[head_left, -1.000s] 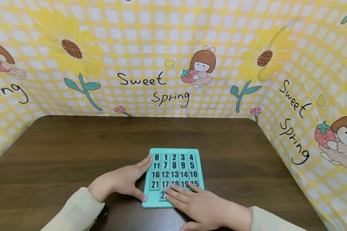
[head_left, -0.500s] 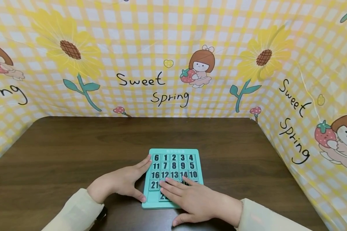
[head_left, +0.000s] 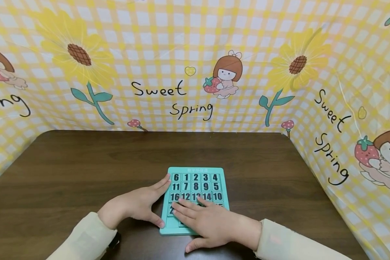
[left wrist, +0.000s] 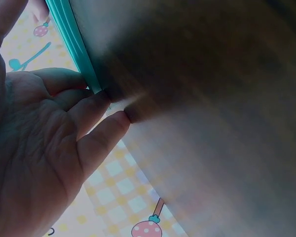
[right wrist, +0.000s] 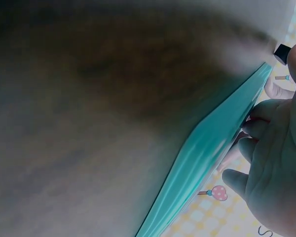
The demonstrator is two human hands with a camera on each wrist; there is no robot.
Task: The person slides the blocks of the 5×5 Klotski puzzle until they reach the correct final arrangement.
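Note:
A turquoise sliding number puzzle [head_left: 195, 186] lies flat on the table, with black numbers on its square tiles. Along its left side my left hand [head_left: 138, 203] is spread, fingertips at the upper edge and thumb by the lower corner. In the left wrist view those fingers [left wrist: 103, 143] meet the puzzle's rim [left wrist: 78, 44]. My right hand [head_left: 211, 224] lies across the lower rows, a fingertip on the 21 tile at the left. It hides most tiles of the bottom two rows. The right wrist view shows the puzzle's side [right wrist: 202, 148] beside that hand [right wrist: 276, 158].
The dark wooden table [head_left: 100, 166] extends around the puzzle. A yellow checked cloth [head_left: 156, 43] with flowers and cartoon figures rises behind it and along both sides. Pale sleeves [head_left: 84, 234] cover the forearms, and a dark band [head_left: 115, 240] shows at the left wrist.
My right hand has moved left and slightly away over the tiles, from the 18 tile to the 21 tile, which sits slightly lower. The left hand keeps its place.

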